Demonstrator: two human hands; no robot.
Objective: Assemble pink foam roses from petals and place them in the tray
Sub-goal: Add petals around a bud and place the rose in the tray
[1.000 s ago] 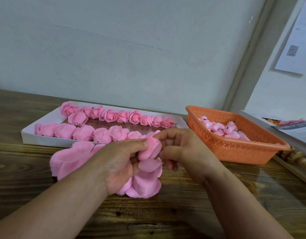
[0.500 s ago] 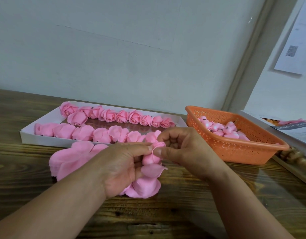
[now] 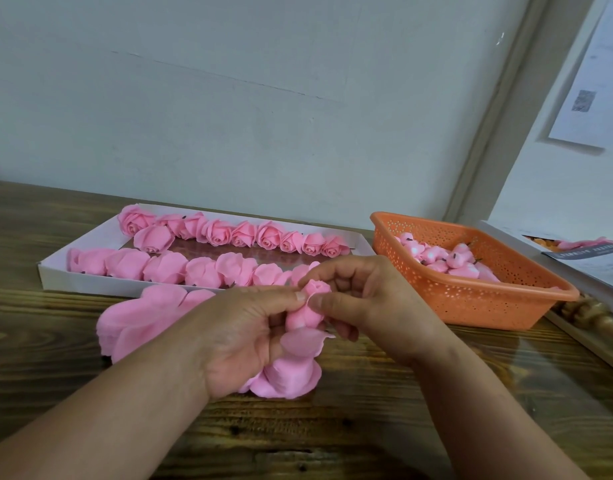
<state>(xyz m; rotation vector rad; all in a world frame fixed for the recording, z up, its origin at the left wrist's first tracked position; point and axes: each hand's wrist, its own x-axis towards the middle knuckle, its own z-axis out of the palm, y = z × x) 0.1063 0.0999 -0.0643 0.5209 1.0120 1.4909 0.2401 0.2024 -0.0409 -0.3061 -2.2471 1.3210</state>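
On the wooden bench (image 3: 367, 427), from left: white tray (image 3: 76, 278) with two rows of finished roses (image 3: 229, 233); loose petals (image 3: 139, 317); left hand (image 3: 236, 334) and right hand (image 3: 374, 299), fingers of both clamped on a pink bud (image 3: 307, 306); orange basket (image 3: 488, 306) with buds.

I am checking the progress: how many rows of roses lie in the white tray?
2. The back row lies along the far wall of the white tray, the front row along the near wall; its right end is hidden behind the right hand.
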